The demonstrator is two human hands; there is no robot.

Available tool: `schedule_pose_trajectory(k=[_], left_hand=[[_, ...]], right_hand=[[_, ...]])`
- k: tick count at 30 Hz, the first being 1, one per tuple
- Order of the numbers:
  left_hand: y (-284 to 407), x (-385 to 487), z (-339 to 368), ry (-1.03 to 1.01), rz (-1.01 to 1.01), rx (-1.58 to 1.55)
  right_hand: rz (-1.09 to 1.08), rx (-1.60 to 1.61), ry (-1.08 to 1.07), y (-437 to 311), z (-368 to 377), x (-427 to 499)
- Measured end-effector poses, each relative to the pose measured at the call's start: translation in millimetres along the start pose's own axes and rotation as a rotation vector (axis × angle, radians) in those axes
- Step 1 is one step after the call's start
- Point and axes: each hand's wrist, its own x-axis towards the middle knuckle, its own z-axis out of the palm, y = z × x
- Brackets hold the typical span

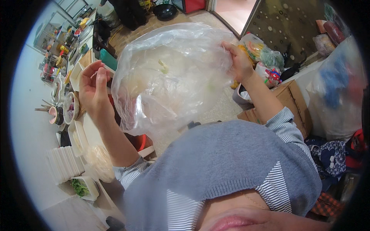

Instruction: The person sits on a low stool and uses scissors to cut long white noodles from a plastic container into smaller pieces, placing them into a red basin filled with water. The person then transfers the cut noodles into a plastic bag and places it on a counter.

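Observation:
A large clear plastic bag (pixel 173 98) spreads out in front of me, puffed wide. A small pale green-white scrap (pixel 163 67), perhaps a piece of vegetable, shows in or on it. My right hand (pixel 238 62) grips the bag's upper right edge, with some fingertips hidden by the film. To the left of the bag, my left hand (pixel 96 86) is raised with its fingers loosely curled and the thumb apart. Nothing shows between those fingers, and a narrow gap seems to part them from the film.
A long counter on the left bears white trays, a basket (pixel 70 108), stacked white containers (pixel 64 164) and a tub of green leaves (pixel 86 187). On the right are filled bags, a cardboard box (pixel 293 104) and a bin (pixel 242 98). Another person's dark-clothed legs (pixel 128 13) stand beyond.

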Motion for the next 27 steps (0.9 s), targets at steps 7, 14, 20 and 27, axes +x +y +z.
schedule_pose_trajectory(k=[7, 14, 20, 27], left_hand=[[-4, -46, 64, -0.776, 0.316, 0.744], [-142, -80, 88, -0.744, 0.395, 0.858], [-119, -67, 130, -0.538, 0.147, 0.391], [-150, -70, 151, -0.611, 0.197, 0.428]], right_hand=[[-0.002, 0.033, -0.089, 14, -3, -3], [-0.094, 0.047, -0.017, 9, -5, -13], [-0.111, 0.133, 0.024, -6, -10, -23], [-0.301, 0.14, 0.111, -13, -14, -34]])
